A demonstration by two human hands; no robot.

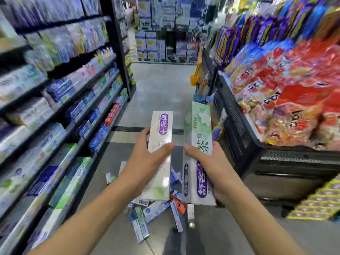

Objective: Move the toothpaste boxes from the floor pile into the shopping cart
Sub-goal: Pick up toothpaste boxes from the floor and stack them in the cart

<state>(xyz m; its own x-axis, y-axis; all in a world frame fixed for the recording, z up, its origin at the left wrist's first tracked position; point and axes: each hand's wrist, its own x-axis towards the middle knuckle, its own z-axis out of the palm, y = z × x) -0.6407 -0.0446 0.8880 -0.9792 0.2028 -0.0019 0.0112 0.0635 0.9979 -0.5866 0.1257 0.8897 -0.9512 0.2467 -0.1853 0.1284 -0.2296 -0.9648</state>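
The left hand (145,159) is grasping a white box (160,144) with a purple label, thumb lying across its near face and fingers wrapping behind its left edge. The right hand (211,168) is clutching a green box (197,129) stacked together with another purple-labelled box (193,181) beneath it, thumb pressing over the green face and fingers curling round the right side. Both grips are holding their boxes upright and tilting slightly away, side by side and nearly touching at chest height, above the aisle floor (161,85).

Directly below the hands, the pile (156,212) of toothpaste boxes is lying scattered on the floor, blue, white and one red among them, pointing in many directions.

To the left, shelves (60,100) are carrying rows of boxed goods, blurring in the view. To the right, a black bin (244,133) is holding heaped red and coloured packets (294,92). At the far end of the aisle, stacked cartons (165,34) are standing. The cart is not showing in this view
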